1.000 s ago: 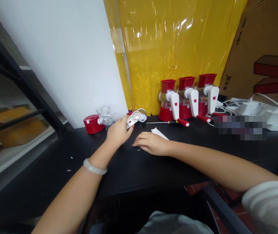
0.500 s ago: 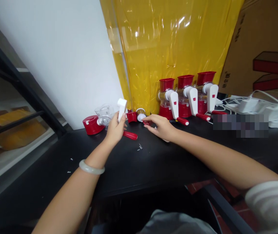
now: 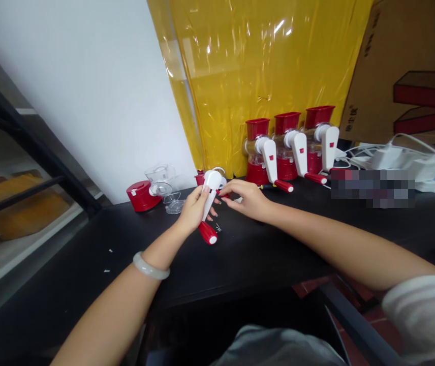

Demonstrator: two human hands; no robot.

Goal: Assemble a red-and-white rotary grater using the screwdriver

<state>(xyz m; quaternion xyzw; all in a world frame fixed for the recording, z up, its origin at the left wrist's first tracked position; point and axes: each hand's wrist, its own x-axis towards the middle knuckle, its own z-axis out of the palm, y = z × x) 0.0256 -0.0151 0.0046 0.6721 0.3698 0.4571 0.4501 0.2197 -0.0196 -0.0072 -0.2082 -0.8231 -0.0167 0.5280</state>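
My left hand [image 3: 193, 209] is wrapped round a white crank handle [image 3: 211, 182], whose red grip [image 3: 207, 233] points down toward me. Close by on the right, my right hand [image 3: 252, 199] pinches a small red part [image 3: 223, 194] beside the crank; its exact shape is hidden by the fingers. Behind the crank, a red plastic piece [image 3: 199, 178] and a drum grater are partly covered. To the left lie a red base [image 3: 140, 196], a clear plastic housing [image 3: 159, 179] and a clear piece [image 3: 175, 205].
Three assembled red-and-white rotary graters [image 3: 257, 152] stand in a row at the back right. White chargers and cables [image 3: 389, 158] lie farther right, before a cardboard box [image 3: 377, 56]. Small white scraps [image 3: 106, 270] dot the black table [image 3: 240, 264].
My left hand has turned the crank handle so its grip points toward me, and brought it right, up to my right hand. The right hand has barely moved.
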